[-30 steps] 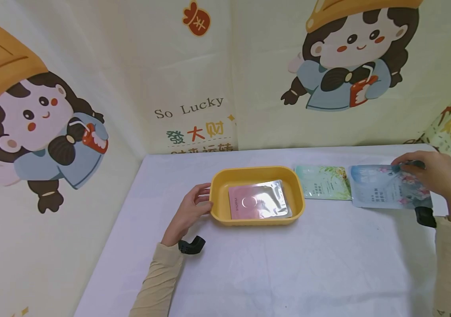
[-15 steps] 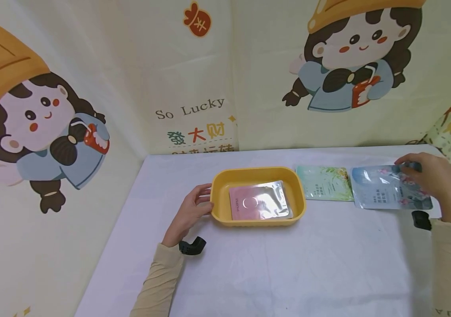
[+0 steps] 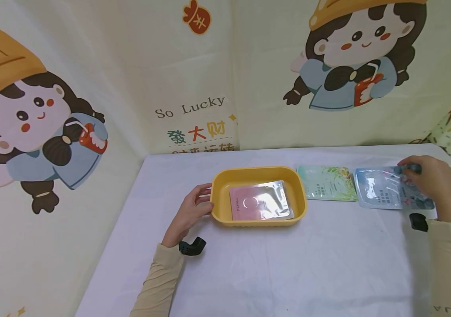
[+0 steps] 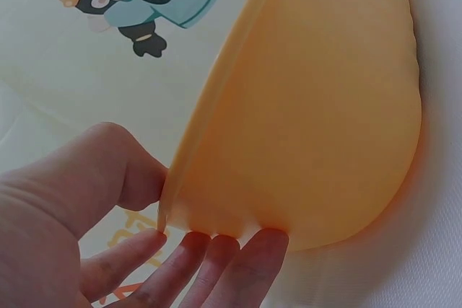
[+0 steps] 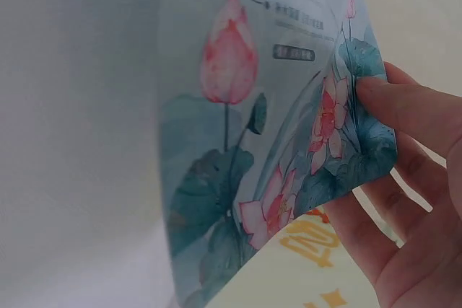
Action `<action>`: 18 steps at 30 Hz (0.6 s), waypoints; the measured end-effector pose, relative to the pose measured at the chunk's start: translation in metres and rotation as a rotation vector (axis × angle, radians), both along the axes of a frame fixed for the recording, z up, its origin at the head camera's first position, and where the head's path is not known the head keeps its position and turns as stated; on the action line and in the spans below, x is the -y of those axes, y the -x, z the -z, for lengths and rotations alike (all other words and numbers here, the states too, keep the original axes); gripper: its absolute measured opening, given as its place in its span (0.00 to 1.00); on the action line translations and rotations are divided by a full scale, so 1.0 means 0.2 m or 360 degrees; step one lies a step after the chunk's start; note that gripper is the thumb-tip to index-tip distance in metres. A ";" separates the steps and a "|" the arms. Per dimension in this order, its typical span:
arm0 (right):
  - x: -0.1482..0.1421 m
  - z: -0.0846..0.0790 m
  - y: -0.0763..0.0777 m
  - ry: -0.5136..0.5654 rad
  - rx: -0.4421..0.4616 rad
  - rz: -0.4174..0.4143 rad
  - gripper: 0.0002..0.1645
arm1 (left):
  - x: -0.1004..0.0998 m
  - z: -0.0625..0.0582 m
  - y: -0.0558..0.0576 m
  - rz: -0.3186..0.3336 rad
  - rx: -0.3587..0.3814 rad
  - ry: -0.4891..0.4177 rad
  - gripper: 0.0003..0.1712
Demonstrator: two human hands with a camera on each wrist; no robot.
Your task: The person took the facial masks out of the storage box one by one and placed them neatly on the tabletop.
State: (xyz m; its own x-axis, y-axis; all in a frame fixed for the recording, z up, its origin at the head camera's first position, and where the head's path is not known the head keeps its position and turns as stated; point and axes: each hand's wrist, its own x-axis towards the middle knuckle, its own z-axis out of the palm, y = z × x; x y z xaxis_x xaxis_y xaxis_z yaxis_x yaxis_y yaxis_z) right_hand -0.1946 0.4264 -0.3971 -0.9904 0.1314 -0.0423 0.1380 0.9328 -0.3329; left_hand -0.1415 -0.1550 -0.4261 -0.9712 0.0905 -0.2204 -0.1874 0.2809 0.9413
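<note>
1. In the head view, a blue packet (image 3: 380, 189) is pinched near its far right edge by the right hand (image 3: 435, 180); most of the packet is spread to the left of that grip. Farther left of the grip, beside the blue packet, a green printed packet (image 3: 324, 182) is laid flat.
2. In the same view, the left end of a yellow tray (image 3: 219, 198) is touched by the left hand (image 3: 186, 213). To the right of that hand, a pink-and-silver packet (image 3: 245, 207) is held within the tray. A white cloth (image 3: 265, 273) is spread under the tray and packets, and a backdrop (image 3: 265, 66) printed with cartoon figures is hung beyond both hands.
3. In the left wrist view, the thumb (image 4: 123, 164) and fingertips (image 4: 271, 243) are set against the tray's outer side and rim, parted and not wrapped round it. The picture being dim, the firmness of this contact cannot fairly be judged.
4. In the right wrist view, the blue packet's corner is nipped between the thumb, on the printed face, and fingers partly hidden behind. Lotus flowers (image 5: 231, 59) are printed left of the grip, where the packet is bowed.
</note>
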 end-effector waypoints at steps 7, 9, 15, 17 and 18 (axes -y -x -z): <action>-0.01 0.03 0.02 0.0021 0.0072 0.0015 0.16 | 0.00 0.00 0.00 -0.0013 0.0017 0.0024 0.34; -0.01 0.04 0.02 0.0021 0.0069 0.0009 0.16 | 0.00 0.00 0.00 -0.0015 0.0018 0.0021 0.34; -0.04 0.08 0.04 0.0020 0.0048 -0.0023 0.15 | 0.00 0.00 0.01 -0.0012 0.0013 0.0015 0.34; -0.05 0.09 0.04 0.0025 0.0046 -0.0052 0.15 | 0.00 0.01 0.01 -0.0010 0.0009 0.0017 0.34; -0.05 0.10 0.04 0.0032 0.0060 -0.0051 0.16 | 0.00 0.00 0.01 -0.0010 0.0007 0.0018 0.34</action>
